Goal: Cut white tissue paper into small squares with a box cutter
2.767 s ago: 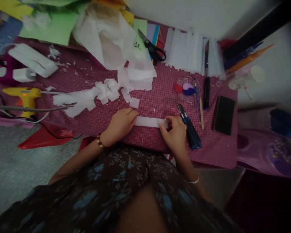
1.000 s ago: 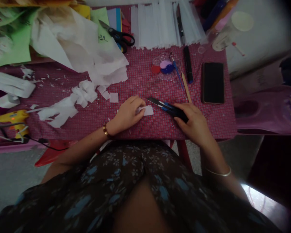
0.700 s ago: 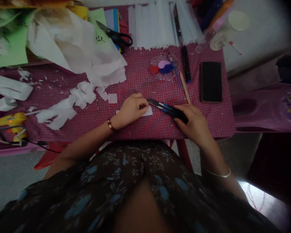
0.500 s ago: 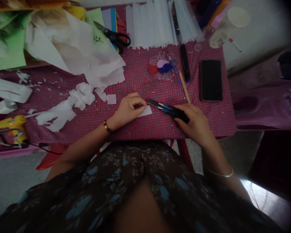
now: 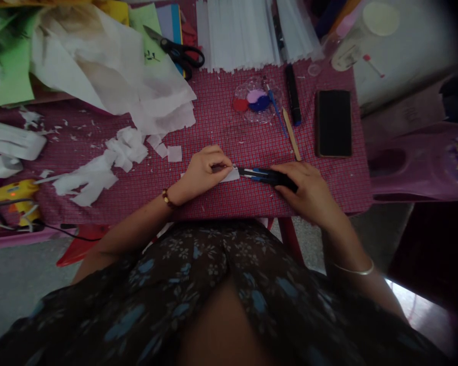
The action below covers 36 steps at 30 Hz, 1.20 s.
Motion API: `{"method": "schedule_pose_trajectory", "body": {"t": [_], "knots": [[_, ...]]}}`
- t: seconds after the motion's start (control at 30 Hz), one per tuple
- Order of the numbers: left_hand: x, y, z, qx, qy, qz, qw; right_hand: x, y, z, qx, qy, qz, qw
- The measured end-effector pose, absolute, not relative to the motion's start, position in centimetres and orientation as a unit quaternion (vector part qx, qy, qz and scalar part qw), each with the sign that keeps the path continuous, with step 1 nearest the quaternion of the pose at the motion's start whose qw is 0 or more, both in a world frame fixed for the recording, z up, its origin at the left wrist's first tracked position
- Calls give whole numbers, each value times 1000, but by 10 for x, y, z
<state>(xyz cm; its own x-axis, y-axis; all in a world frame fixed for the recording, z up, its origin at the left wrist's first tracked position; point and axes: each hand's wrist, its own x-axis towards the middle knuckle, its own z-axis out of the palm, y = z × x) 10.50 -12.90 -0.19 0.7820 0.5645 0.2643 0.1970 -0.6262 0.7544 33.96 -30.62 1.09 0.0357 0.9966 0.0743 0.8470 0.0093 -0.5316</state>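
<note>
A black and blue utility knife [image 5: 265,176] is in my right hand [image 5: 309,190], its thumb and fingers closed around the handle. The knife's front end points left and comes close to the fingertips of my left hand [image 5: 206,173]. My left thumb and index finger are pinched together, and a tiny pale bit shows at their tips; what it is I cannot make out. Under the left hand a white paper strip [image 5: 231,176] lies on the checked tablecloth [image 5: 213,203], partly covered by the hand. Small white paper squares [image 5: 174,153] rest left of that hand.
Torn white paper [image 5: 87,178] and a yellow glue gun [image 5: 15,195] are at the left. Behind lie scissors [image 5: 175,51], white sticks [image 5: 240,35], a paint palette [image 5: 257,101], a brush [image 5: 277,109], a black marker [image 5: 292,94] and a wooden stick [image 5: 291,134]. A phone [image 5: 334,123] sits right.
The knife has turned to lie more level, with its front end lower and touching or nearly touching the left fingertips. Less of the blade shows. My left hand stays pinched in nearly the same place.
</note>
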Motion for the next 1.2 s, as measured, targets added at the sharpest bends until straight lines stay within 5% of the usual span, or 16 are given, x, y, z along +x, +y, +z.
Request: {"method": "schedule_pose_trajectory", "body": {"t": [0.27,0.6,1.2], "knots": [[105,-129,-2,877,226,230,355,341,-303,11,-673,-693,170,194],[116,-116,17,972,138,62,180,343,-300,13,-656,-705,174,207],[121,-102,-15,980,58,51,186,344,-317,23,-651,-707,191,202]]}}
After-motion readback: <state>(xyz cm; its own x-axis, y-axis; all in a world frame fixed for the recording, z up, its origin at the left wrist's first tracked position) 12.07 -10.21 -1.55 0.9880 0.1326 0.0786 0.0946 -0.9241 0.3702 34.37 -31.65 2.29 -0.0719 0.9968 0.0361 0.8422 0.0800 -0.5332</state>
